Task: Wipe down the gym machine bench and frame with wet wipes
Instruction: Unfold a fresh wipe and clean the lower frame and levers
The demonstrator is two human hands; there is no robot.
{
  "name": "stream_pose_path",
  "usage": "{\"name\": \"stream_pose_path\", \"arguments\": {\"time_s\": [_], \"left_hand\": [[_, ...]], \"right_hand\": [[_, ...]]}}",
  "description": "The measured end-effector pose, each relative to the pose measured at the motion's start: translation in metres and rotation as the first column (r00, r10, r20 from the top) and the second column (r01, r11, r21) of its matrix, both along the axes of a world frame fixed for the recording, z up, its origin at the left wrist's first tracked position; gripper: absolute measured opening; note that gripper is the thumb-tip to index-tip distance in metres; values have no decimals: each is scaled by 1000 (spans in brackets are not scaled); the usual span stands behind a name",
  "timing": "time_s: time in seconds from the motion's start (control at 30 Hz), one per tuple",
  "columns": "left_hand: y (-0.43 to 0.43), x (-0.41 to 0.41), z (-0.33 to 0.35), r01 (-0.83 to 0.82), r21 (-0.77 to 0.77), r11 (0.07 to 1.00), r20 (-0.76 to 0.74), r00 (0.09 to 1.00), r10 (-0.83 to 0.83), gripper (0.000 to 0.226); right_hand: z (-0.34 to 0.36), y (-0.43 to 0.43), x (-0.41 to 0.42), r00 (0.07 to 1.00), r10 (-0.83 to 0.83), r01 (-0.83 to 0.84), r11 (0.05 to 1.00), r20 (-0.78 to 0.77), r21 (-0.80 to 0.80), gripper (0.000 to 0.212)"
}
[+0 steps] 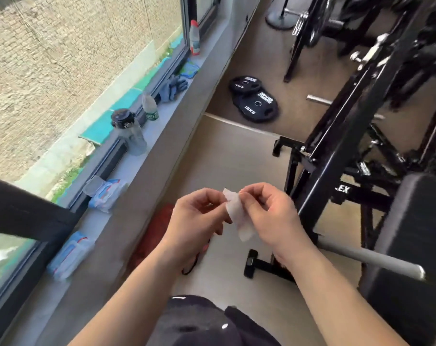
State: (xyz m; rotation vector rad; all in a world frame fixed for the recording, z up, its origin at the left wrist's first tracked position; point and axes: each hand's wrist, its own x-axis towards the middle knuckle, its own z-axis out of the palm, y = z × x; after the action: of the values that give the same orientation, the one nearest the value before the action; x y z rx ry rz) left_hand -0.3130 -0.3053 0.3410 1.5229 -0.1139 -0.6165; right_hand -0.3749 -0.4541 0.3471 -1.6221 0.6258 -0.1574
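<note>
I judge the job barely started. My left hand (194, 221) and right hand (271, 216) both pinch the top edge of one wet wipe (238, 216), which hangs folded between them above the floor (236, 151), touching nothing else. It needs opening out before it meets any surface. The bench (416, 221) sits low to my right and the black frame (336, 146) rises just beyond it. I cannot tell whether either is damp, so I count both as left to do. More wipes are at hand: an open pack (107, 196) and a second pack (69, 253) lie on the window sill (162, 151) to my left.

For room, the floor strip between sill and machine is my lane. A grey bar (371, 258) juts out beside the bench near my right forearm, and I would swing round it. The weight plates (255, 101) lie well apart, farther ahead.
</note>
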Motion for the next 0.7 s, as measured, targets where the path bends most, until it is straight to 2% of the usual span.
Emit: {"name": "stream_pose_path", "arguments": {"time_s": [0.17, 0.33, 0.4, 0.47, 0.57, 0.63, 0.7], "left_hand": [[-51, -40, 7, 79, -77, 994, -84, 993, -85, 24], [-89, -47, 14, 127, -41, 991, 69, 990, -124, 17], [-101, -44, 16, 144, 4, 990, 140, 980, -143, 14], [-116, -42, 16, 192, 118, 974, 235, 948, -215, 12], [-138, -45, 14, 209, 282, 936, 383, 870, -310, 11], [-154, -48, 11, 251, 327, 911, 423, 823, -378, 10], [-166, -47, 8, 289, 355, 889, 449, 782, -433, 9]], "right_hand": [[5, -52, -57, 984, -178, 178, 981, 6, -75, 9], [13, -90, -94, 915, -403, 404, 911, 25, -82, 8], [14, -99, -106, 876, -482, 481, 871, 14, -100, 9], [12, -102, -116, 856, -517, 515, 854, -2, -81, 10], [9, -104, -124, 848, -529, 530, 846, -30, 60, 6], [8, -107, -128, 860, -508, 509, 846, -51, 160, 18], [5, -110, -131, 856, -506, 516, 835, -106, 189, 25]]}}
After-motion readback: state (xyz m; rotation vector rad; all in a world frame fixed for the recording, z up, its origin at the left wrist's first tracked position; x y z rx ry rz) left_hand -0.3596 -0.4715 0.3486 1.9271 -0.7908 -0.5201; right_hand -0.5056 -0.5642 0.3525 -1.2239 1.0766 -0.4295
